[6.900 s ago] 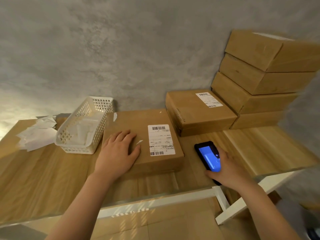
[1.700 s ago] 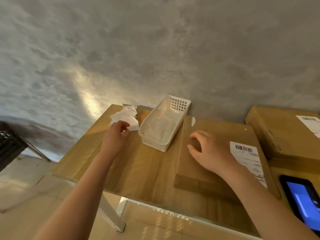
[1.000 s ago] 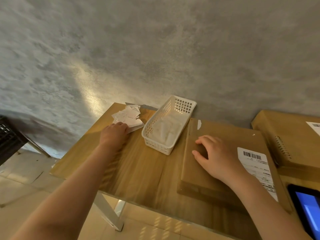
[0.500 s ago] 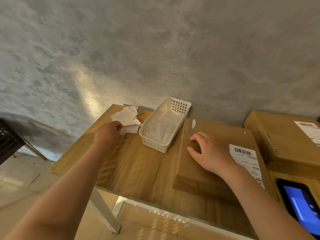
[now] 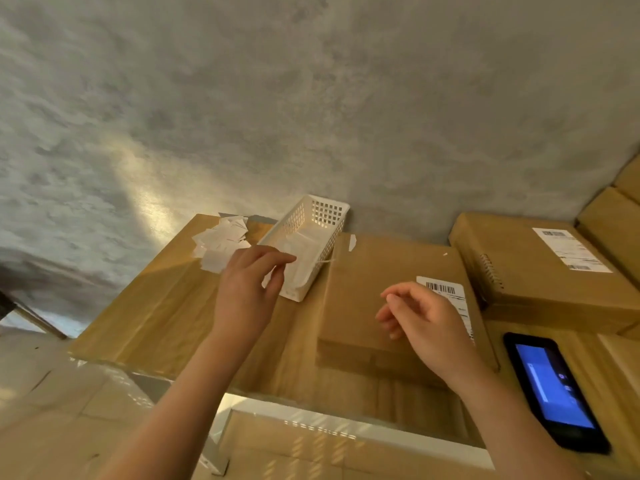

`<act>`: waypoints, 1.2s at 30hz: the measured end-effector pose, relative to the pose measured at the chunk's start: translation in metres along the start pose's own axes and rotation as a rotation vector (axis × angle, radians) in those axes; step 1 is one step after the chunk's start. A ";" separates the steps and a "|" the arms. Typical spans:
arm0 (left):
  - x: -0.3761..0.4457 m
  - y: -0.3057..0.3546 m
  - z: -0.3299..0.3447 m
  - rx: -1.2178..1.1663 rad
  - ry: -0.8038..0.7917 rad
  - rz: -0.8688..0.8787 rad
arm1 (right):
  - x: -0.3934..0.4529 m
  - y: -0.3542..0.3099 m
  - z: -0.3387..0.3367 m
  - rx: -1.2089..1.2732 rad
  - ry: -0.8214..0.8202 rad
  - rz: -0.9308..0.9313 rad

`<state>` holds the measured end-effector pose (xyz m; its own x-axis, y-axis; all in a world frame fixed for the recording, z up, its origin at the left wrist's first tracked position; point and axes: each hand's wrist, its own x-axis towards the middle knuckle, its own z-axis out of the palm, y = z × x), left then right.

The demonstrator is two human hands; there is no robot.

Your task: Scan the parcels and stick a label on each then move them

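A flat brown parcel (image 5: 363, 306) lies on the wooden table (image 5: 162, 306), with a barcode shipping label (image 5: 446, 289) on its right side. My left hand (image 5: 246, 292) hovers in front of the white basket (image 5: 304, 220), thumb and forefinger pinched on a thin white label (image 5: 325, 261) seen edge-on, reaching toward the parcel's left edge. My right hand (image 5: 422, 323) floats just above the parcel, fingers loosely curled and holding nothing. A loose pile of white labels (image 5: 221, 244) lies at the table's far left corner.
A black handheld scanner (image 5: 554, 393) with a lit blue screen lies at the right, near the table's front edge. A second labelled parcel (image 5: 536, 271) sits behind it, and stacked boxes (image 5: 620, 220) rise at the far right. A grey wall backs the table.
My left hand left the label pile and swung right to the basket's front with a label pinched. My right hand lifted off the parcel.
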<state>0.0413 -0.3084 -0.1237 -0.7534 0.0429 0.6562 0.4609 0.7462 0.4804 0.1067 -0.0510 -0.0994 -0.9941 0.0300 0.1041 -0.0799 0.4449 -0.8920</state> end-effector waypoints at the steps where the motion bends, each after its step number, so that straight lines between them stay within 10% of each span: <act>1: -0.006 0.014 0.004 -0.024 -0.007 0.028 | -0.006 -0.002 0.000 0.062 -0.006 0.046; 10: -0.052 0.079 0.052 -0.138 -0.130 0.312 | -0.035 0.008 -0.017 0.397 0.121 0.279; 22: -0.048 0.104 0.042 -0.674 -0.359 -0.438 | -0.048 0.027 -0.038 0.228 0.247 0.061; 36: -0.033 0.106 0.037 -0.639 -0.477 -0.522 | -0.043 0.028 -0.036 0.231 0.244 0.018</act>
<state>0.0978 -0.2067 -0.1163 -0.9835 0.1783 0.0300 0.0747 0.2495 0.9655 0.1502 -0.0076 -0.1134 -0.9509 0.2619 0.1648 -0.1048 0.2287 -0.9679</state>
